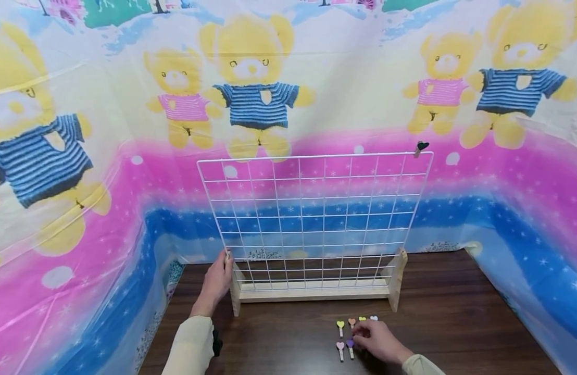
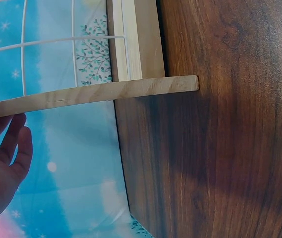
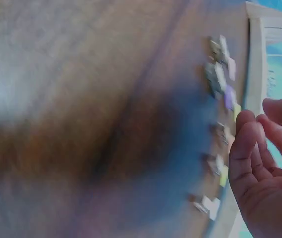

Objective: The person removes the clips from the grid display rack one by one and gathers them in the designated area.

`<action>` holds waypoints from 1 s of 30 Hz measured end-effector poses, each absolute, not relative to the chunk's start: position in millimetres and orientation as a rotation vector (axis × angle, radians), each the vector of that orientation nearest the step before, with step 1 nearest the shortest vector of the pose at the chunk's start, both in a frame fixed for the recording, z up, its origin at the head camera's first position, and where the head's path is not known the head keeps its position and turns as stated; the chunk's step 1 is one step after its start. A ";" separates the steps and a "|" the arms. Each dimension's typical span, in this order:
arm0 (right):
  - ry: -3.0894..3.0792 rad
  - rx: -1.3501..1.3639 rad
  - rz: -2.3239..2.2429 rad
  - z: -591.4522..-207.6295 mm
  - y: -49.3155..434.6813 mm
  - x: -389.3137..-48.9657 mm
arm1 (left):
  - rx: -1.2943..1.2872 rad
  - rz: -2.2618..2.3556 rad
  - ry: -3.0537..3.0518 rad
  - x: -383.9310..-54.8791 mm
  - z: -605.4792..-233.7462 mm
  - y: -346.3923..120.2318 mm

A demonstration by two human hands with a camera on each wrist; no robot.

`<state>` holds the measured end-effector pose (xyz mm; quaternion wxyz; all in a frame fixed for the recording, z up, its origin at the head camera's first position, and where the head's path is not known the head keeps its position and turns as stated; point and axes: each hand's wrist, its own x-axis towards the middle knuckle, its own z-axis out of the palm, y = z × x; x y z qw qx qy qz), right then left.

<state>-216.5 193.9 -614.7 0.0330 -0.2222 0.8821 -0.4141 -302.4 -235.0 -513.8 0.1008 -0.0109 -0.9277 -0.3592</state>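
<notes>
A white wire grid (image 1: 312, 213) stands upright in a wooden stand (image 1: 316, 296) on the table. My left hand (image 1: 219, 276) holds the stand's left side post near its top; in the left wrist view its fingertips meet the post's outer face. My right hand (image 1: 379, 341) hovers low at the small heart-topped clothespins, fingers bent, thumb apart from the fingertips in the right wrist view. Beside it lie a purple clothespin (image 1: 350, 348), a pink one (image 1: 341, 350), an orange one (image 1: 351, 323) and a yellow-green one (image 1: 340, 327). Its fingers partly cover the row's right end.
A black-heart clothespin (image 1: 421, 148) is clipped to the grid's top edge near the right corner. The dark wooden table (image 1: 279, 338) ends at a bear-printed cloth (image 1: 345, 104) that hangs behind and along both sides.
</notes>
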 end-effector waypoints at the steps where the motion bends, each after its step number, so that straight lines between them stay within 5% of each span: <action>1: 2.738 -0.690 -1.254 -610.8 195.8 -217.8 | -0.029 -1.065 -2.741 -302.2 -513.7 -234.9; 30: 3.116 -0.935 -1.055 -404.6 245.8 -237.2 | -0.043 -1.039 -2.730 -303.8 -513.6 -235.2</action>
